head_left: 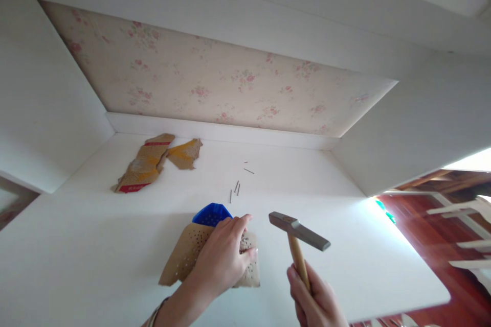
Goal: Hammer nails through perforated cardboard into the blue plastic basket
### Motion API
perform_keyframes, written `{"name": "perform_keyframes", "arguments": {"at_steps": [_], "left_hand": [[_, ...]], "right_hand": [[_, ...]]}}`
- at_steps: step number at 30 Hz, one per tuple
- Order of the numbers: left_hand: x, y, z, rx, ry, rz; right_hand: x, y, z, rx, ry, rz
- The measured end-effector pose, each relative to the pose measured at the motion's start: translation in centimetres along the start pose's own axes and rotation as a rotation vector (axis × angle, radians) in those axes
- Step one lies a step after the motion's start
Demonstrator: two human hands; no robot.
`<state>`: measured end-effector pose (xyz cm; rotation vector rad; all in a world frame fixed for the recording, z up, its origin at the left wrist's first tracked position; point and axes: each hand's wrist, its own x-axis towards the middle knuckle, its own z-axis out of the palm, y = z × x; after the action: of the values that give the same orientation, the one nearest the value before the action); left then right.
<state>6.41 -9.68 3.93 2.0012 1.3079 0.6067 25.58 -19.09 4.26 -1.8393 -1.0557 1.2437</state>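
My left hand [220, 256] lies over a bent piece of brown cardboard [184, 250] dotted with many small holes, its thumb and index finger curving onto the right part. It holds the cardboard against a blue plastic container [210, 213], mostly covered by the cardboard and the hand. Whether a nail sits between the fingertips is hidden. In my right hand [312, 294] is a hammer [299, 230], gripped by its wooden handle, its grey metal head raised right of the cardboard. Several loose nails [238, 188] lie on the white tabletop beyond my left hand.
Torn cardboard scraps [143, 163] with red and yellow marks lie at the back left. White panels [414, 127] enclose the desktop [115, 250] at the sides, with floral wallpaper [230, 82] behind. Past the desk's right edge, white chair parts [471, 237] stand over a reddish floor.
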Motion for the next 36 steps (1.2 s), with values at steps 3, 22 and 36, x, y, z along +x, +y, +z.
{"name": "perform_keyframes", "arguments": {"at_steps": [3,22,36], "left_hand": [[-0.1,-0.2,0.0,0.023,0.014,0.033],[1.2,2.7,-4.0,0.647,0.036,0.166],[16.5,-2.6,-5.5,0.870,-0.650,-0.039]], "right_hand": [[1.2,0.1,-0.6,-0.034,0.037,0.006],[3.8,2.9,-2.0,-0.222,0.055,-0.094],[1.3,7.4,-1.7,0.024,0.130,0.014]]}}
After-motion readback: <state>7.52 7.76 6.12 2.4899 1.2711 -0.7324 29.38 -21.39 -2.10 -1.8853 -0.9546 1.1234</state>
